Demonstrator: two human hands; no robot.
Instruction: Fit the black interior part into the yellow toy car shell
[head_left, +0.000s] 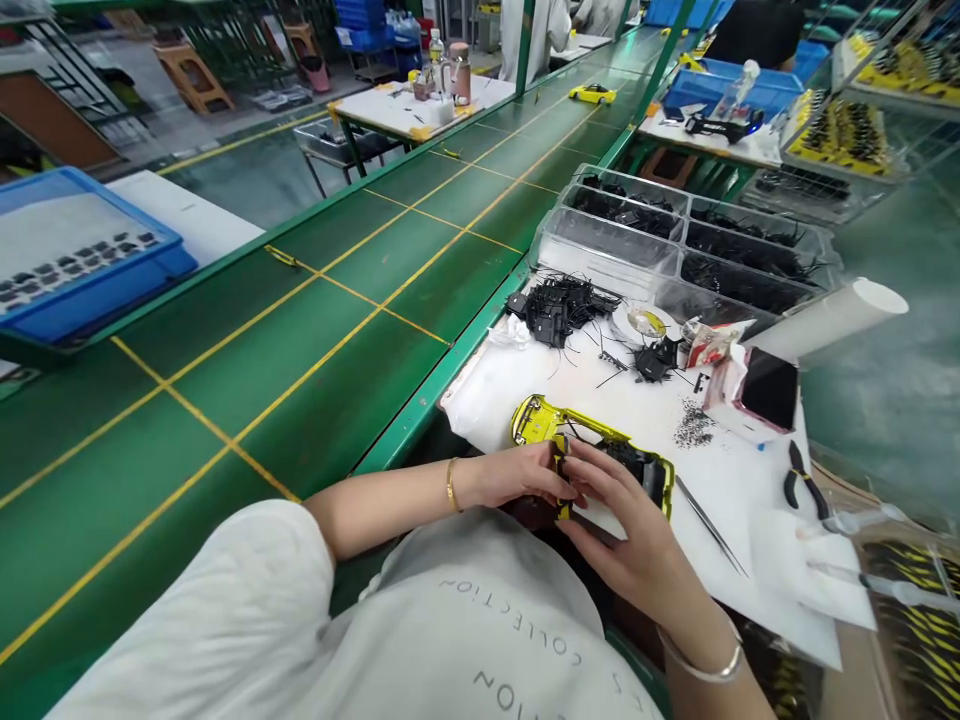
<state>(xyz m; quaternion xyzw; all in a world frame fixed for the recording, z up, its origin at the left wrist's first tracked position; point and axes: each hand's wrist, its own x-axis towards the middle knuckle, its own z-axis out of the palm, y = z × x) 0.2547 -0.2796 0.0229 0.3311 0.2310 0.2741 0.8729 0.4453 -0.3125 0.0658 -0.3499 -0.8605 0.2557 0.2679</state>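
Both hands meet at a small yellow and black part [561, 510], held upright at the near edge of the white work surface. My left hand [525, 474] pinches it from the left, and my right hand [626, 515] has its thumb and fingers curved against it from the right. Fingers cover much of the part, so its exact kind is unclear. Just beyond the hands lies a yellow toy car body shell [534, 424], its hollow black inside facing up. Tweezers [711, 526] rest to the right of my right hand.
A pile of black wired parts [566, 308] lies farther back, before a clear divided tray [667, 255]. Small screws [694, 425], a phone [769, 388] and pliers [802, 480] are on the right. Along the left runs a green conveyor [330, 340], carrying a yellow toy car [592, 94].
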